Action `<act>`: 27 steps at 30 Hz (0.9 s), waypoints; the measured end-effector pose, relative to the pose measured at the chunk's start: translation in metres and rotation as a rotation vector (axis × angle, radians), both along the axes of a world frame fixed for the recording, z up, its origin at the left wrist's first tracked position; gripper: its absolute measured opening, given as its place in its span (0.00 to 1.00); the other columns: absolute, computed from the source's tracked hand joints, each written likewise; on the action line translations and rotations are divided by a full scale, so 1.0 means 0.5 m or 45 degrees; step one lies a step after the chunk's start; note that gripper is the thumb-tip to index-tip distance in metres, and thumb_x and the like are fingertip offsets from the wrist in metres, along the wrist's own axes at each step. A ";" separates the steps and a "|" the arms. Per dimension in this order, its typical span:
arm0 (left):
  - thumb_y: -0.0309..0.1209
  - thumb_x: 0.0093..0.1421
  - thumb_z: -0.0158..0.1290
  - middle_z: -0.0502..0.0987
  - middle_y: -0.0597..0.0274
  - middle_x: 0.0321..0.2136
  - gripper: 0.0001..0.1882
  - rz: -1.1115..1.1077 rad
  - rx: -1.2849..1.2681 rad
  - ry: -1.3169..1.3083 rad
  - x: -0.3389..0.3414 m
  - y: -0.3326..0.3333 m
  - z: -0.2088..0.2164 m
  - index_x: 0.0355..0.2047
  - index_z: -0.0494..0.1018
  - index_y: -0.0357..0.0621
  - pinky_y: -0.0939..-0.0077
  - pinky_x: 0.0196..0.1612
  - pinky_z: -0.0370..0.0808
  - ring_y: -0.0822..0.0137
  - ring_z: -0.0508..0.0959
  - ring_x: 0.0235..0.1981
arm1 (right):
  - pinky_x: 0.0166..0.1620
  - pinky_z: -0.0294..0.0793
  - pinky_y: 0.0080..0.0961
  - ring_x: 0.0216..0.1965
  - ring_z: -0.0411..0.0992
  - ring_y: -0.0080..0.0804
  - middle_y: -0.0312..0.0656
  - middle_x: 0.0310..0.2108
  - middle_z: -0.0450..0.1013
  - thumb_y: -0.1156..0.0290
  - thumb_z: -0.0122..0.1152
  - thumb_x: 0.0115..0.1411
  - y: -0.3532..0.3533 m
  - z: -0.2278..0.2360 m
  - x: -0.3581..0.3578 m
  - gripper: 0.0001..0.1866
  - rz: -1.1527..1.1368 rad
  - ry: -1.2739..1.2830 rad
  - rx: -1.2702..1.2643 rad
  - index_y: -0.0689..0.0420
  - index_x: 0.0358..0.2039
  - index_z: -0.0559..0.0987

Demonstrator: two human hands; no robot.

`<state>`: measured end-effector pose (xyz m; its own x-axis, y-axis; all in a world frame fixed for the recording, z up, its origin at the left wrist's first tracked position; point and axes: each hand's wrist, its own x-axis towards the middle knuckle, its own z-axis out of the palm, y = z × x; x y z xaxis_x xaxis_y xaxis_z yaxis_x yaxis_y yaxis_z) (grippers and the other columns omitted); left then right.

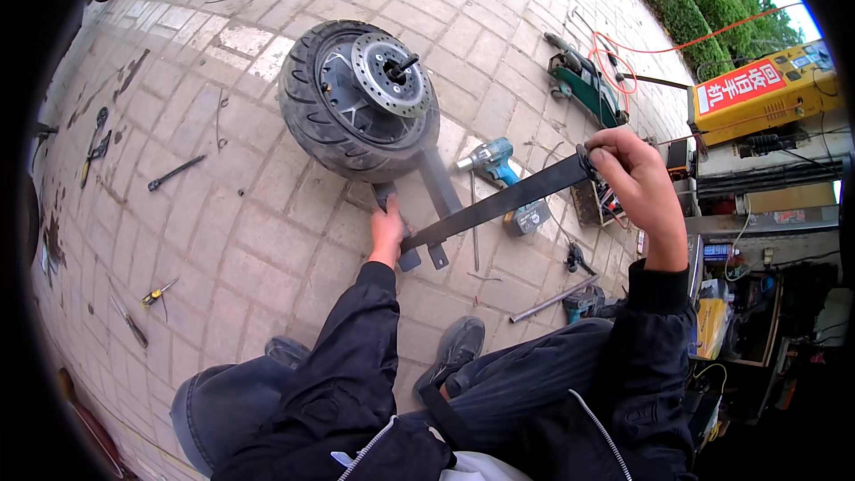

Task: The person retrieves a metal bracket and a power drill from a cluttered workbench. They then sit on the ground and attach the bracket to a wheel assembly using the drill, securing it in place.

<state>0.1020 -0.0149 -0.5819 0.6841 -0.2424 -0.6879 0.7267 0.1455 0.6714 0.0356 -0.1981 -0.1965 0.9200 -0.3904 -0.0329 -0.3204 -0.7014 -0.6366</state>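
Note:
A black metal frame [508,207] slants up to the right in front of me; it has a long flat bar, small tabs with holes, and a shorter arm reaching toward a wheel. My left hand [386,233] is closed around its lower left end. At the raised right end, the fingers of my right hand [634,176] pinch the bar's tip beside a dark round fitting. Just beyond the frame, the wheel [298,116] lies on its side with its black tyre, brake disc [363,67] and axle facing up. Whether the frame touches the wheel I cannot tell.
A teal cordless impact wrench [492,158] lies behind the bar. Right of it are a toolbox [588,205], a green floor jack [583,85] and a yellow machine [766,93] with an orange hose. Screwdrivers [160,292], a socket wrench [176,173] and pliers lie left on the paving.

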 end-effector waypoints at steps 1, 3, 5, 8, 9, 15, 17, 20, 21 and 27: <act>0.51 0.63 0.47 0.67 0.60 0.14 0.24 -0.005 0.000 0.009 0.000 0.000 0.002 0.36 0.64 0.38 0.69 0.17 0.67 0.65 0.70 0.11 | 0.29 0.65 0.17 0.24 0.64 0.17 0.33 0.20 0.66 0.69 0.58 0.60 0.002 -0.004 -0.002 0.10 -0.004 -0.051 0.021 0.64 0.34 0.76; 0.50 0.63 0.48 0.67 0.60 0.14 0.24 0.005 0.008 0.007 0.001 0.003 -0.004 0.36 0.64 0.38 0.69 0.17 0.67 0.65 0.70 0.11 | 0.28 0.64 0.18 0.23 0.63 0.17 0.32 0.19 0.66 0.68 0.59 0.60 0.006 -0.010 -0.004 0.10 -0.009 -0.158 0.066 0.64 0.33 0.76; 0.50 0.63 0.48 0.67 0.60 0.14 0.23 0.026 0.014 -0.007 0.002 0.001 -0.007 0.36 0.64 0.38 0.70 0.17 0.68 0.66 0.70 0.11 | 0.29 0.64 0.17 0.24 0.63 0.17 0.32 0.21 0.67 0.69 0.58 0.60 -0.013 -0.006 0.006 0.09 -0.100 0.052 -0.073 0.63 0.35 0.76; 0.49 0.64 0.46 0.69 0.56 0.18 0.28 -0.009 0.044 -0.025 0.002 0.004 -0.009 0.37 0.64 0.29 0.66 0.19 0.71 0.64 0.72 0.15 | 0.31 0.64 0.15 0.26 0.63 0.15 0.30 0.23 0.67 0.69 0.58 0.60 -0.008 -0.003 0.005 0.09 -0.036 0.029 -0.086 0.62 0.37 0.76; 0.49 0.64 0.46 0.69 0.56 0.18 0.27 -0.013 0.038 -0.031 0.002 0.006 -0.009 0.37 0.64 0.29 0.66 0.19 0.71 0.64 0.72 0.14 | 0.30 0.64 0.15 0.25 0.62 0.15 0.30 0.23 0.67 0.68 0.59 0.60 -0.002 -0.003 -0.001 0.10 0.011 -0.046 -0.017 0.63 0.36 0.76; 0.48 0.64 0.47 0.69 0.58 0.17 0.25 -0.007 0.021 -0.027 0.001 0.001 -0.001 0.36 0.64 0.31 0.68 0.18 0.70 0.65 0.72 0.14 | 0.31 0.62 0.12 0.28 0.62 0.13 0.30 0.26 0.68 0.71 0.56 0.61 -0.007 -0.007 0.009 0.08 -0.137 0.005 -0.030 0.64 0.37 0.75; 0.48 0.64 0.47 0.69 0.58 0.17 0.25 0.006 0.013 -0.002 0.001 0.002 0.004 0.37 0.64 0.31 0.68 0.18 0.71 0.65 0.71 0.14 | 0.29 0.62 0.13 0.26 0.62 0.13 0.30 0.23 0.68 0.69 0.57 0.61 -0.002 -0.009 0.001 0.10 0.006 -0.134 0.016 0.65 0.34 0.76; 0.48 0.64 0.47 0.68 0.58 0.17 0.25 0.022 -0.007 0.001 0.001 0.005 0.008 0.37 0.64 0.32 0.68 0.18 0.71 0.66 0.71 0.14 | 0.28 0.62 0.14 0.25 0.62 0.13 0.29 0.22 0.67 0.68 0.57 0.61 0.011 -0.002 0.006 0.11 0.025 -0.175 0.017 0.65 0.33 0.76; 0.48 0.63 0.47 0.68 0.59 0.17 0.25 0.023 -0.017 -0.005 0.001 0.006 0.006 0.37 0.64 0.32 0.68 0.18 0.71 0.66 0.71 0.14 | 0.28 0.61 0.14 0.25 0.62 0.13 0.29 0.22 0.67 0.69 0.57 0.61 0.015 0.002 0.007 0.10 -0.004 -0.161 0.004 0.65 0.33 0.75; 0.47 0.64 0.47 0.68 0.59 0.16 0.24 0.064 0.010 -0.015 0.001 -0.003 0.002 0.37 0.64 0.33 0.68 0.18 0.70 0.66 0.70 0.14 | 0.29 0.62 0.15 0.26 0.62 0.14 0.30 0.23 0.67 0.70 0.56 0.61 -0.003 -0.012 0.006 0.10 0.014 -0.140 -0.060 0.65 0.35 0.75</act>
